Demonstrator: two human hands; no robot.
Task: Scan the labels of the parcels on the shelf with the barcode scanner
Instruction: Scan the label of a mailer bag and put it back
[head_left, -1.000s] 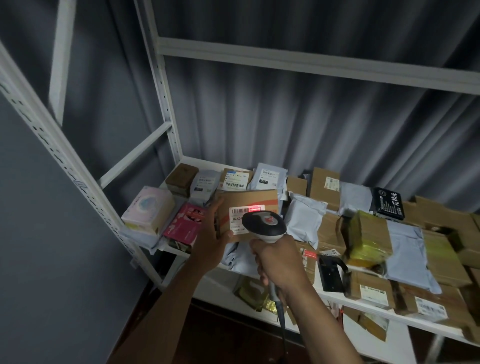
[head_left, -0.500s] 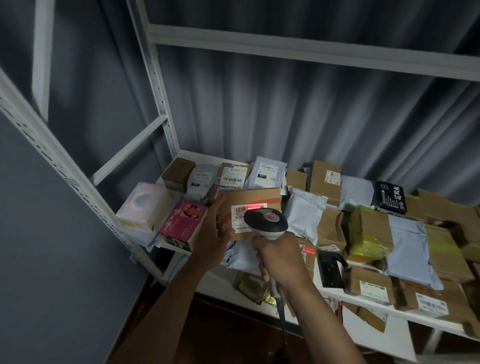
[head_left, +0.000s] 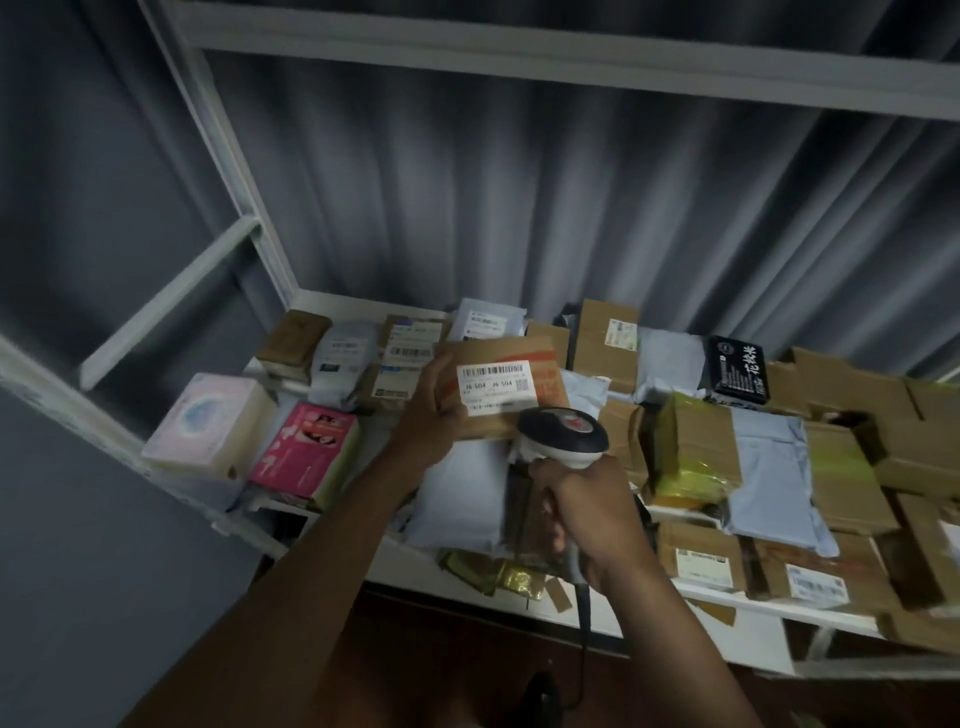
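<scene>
My left hand (head_left: 431, 415) grips the left end of a brown cardboard parcel (head_left: 524, 353), held tilted above the white shelf (head_left: 415, 566). Its white barcode label (head_left: 496, 383) faces me. My right hand (head_left: 587, 514) is wrapped round the handle of the barcode scanner (head_left: 563, 434), whose black and white head sits just below the parcel's right corner. No red scan line shows on the label. The scanner's cable hangs down past my right wrist.
Many parcels cover the shelf: a pink box (head_left: 306, 449) and a pale tissue box (head_left: 208, 426) at the left, grey mailer bags (head_left: 774, 467), a yellow-taped box (head_left: 691, 452), a black packet (head_left: 735, 376) and brown cartons to the right. White uprights (head_left: 234, 156) frame the left side.
The red scan line that lay on the label has gone. The parcel has lifted slightly up and right, and the scanner head has dropped below its lower right corner.
</scene>
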